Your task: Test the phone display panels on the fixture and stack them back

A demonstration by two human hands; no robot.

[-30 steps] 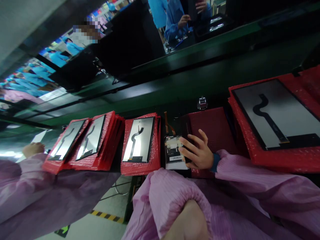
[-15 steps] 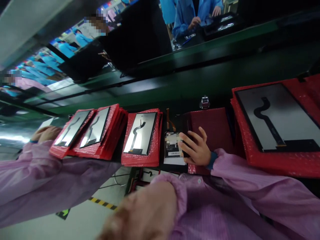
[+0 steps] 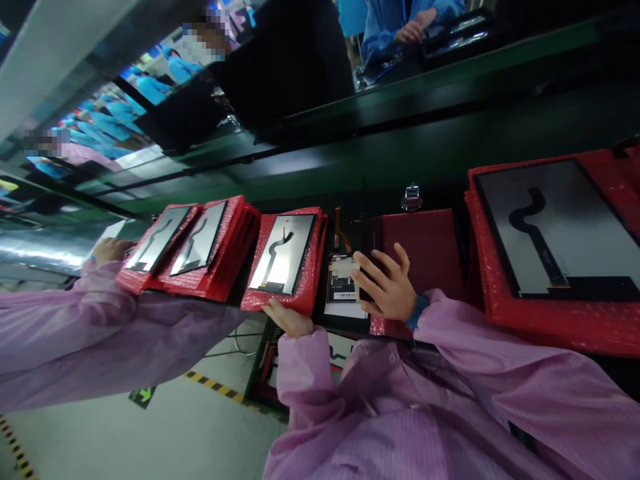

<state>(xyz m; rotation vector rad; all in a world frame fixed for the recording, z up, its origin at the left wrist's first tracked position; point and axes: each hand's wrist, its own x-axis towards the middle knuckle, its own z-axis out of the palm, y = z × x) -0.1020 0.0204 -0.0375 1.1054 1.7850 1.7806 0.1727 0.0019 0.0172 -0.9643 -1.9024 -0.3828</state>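
My right hand lies with spread fingers over a black device, curled around its edge. Next to it sits an exposed circuit board with a white label. My left hand grips the near edge of a red bubble-wrap stack. On top of that stack lies a grey display panel with a black flex cable. Both my sleeves are pink-purple.
More red stacks with panels lie to the left, where a co-worker's hand and purple sleeve reach in. A large panel on red wrap lies at the right. Behind run a red pad, a green conveyor and workers in blue.
My left hand has moved from close under the camera out to the near edge of the middle red stack. My right hand has stayed on the device. The co-worker's arm shifted slightly.
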